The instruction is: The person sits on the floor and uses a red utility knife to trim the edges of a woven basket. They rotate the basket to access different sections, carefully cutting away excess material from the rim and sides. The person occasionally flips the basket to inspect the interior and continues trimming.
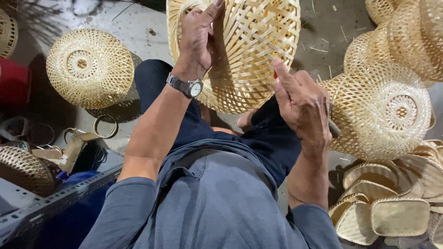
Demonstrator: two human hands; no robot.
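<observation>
A round woven bamboo basket (249,50) rests tilted on my lap, above my dark trousers. My left hand (199,34), with a metal wristwatch on the wrist, grips the basket's rim at the upper left, fingers curled over the edge. My right hand (302,103) is closed around a small tool with a red tip and a dark handle end, held against the basket's lower right side.
A finished woven basket (90,67) lies on the concrete floor at the left, another (383,110) at the right, more stacked at the top right. Flat woven trays (399,216) pile at the lower right. A metal shelf rail, rings and a red object lie left.
</observation>
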